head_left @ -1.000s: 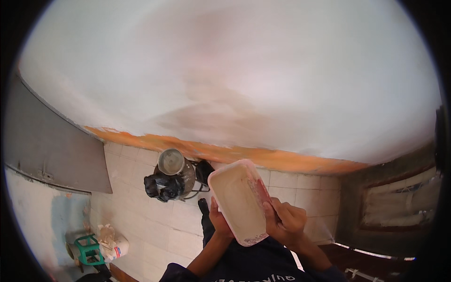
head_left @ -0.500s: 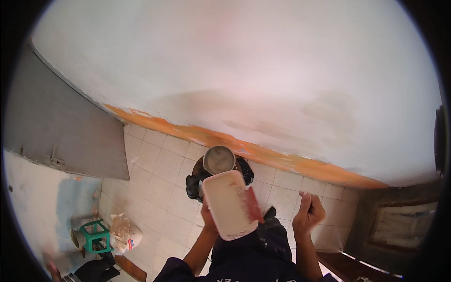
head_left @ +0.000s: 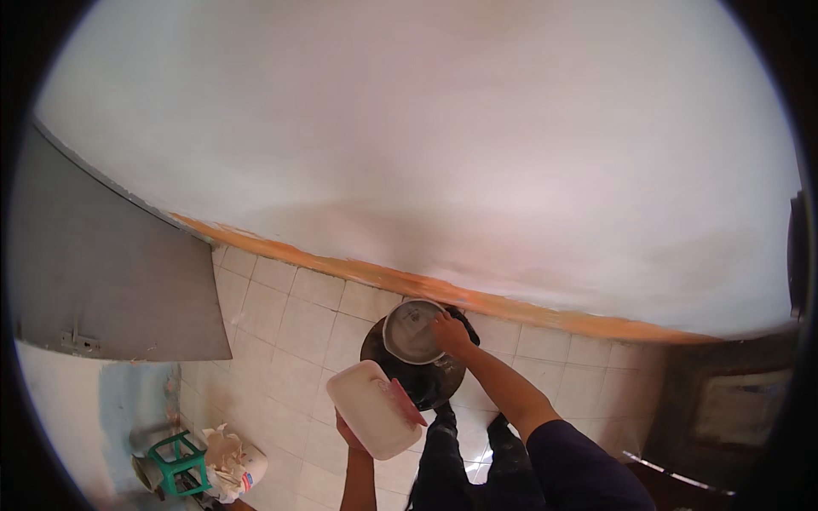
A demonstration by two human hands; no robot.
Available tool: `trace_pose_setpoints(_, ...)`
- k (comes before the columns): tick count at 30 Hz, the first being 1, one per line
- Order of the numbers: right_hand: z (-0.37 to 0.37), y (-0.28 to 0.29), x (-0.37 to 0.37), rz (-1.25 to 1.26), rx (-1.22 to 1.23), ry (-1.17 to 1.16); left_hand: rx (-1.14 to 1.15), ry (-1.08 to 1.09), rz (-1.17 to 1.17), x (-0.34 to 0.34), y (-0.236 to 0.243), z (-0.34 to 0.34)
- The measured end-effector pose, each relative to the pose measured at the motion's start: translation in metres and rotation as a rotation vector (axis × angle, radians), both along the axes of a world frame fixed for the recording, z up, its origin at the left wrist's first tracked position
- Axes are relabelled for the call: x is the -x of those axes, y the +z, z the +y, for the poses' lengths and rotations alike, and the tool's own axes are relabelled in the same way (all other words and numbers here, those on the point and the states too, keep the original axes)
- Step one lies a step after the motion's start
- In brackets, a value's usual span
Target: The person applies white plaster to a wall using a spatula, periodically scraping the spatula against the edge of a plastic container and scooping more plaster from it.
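My left hand (head_left: pixel 349 433) holds a pale pink-rimmed plastic tray (head_left: pixel 366 413) from beneath, its fingers mostly hidden. A flat red tool (head_left: pixel 406 402) lies along the tray's right side. My right hand (head_left: pixel 447 332) reaches into the right side of a round grey metal pot (head_left: pixel 409 332), fingers bent; what they grip is too small to make out. The pot sits on a dark round support (head_left: pixel 422 383) with black material around it, close before my feet.
A white wall (head_left: pixel 409 153) with an orange lower band (head_left: pixel 562 319) runs ahead over a tiled floor (head_left: pixel 290 383). A grey metal door (head_left: pixel 111 264) is at left, with a green stool (head_left: pixel 181 460) and white bucket (head_left: pixel 251 468) below. A dark framed panel (head_left: pixel 716 400) stands right.
My right hand has left the red tool and tray and moved forward to the pot. My left hand and tray have shifted leftward and down in the picture.
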State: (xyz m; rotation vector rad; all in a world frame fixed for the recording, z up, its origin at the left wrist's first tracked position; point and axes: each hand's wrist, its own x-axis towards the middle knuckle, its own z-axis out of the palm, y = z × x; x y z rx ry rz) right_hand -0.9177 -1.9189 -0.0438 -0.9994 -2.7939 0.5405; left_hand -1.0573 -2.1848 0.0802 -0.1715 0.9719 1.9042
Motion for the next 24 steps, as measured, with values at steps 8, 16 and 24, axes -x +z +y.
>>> trace_pose_setpoints(8,0.013,-0.032,0.026,-0.026,-0.041,0.238,0.047,0.004,0.016,0.002,-0.037,-0.003)
trace_pose_setpoints(16,-0.001,-0.031,0.012,-0.051,0.006,0.273,0.022,-0.012,-0.058,0.001,-0.037,-0.004)
trace_pose_setpoints(24,-0.014,-0.014,-0.011,0.088,-0.128,0.291,-0.029,-0.022,-0.147,-0.004,-0.038,-0.007)
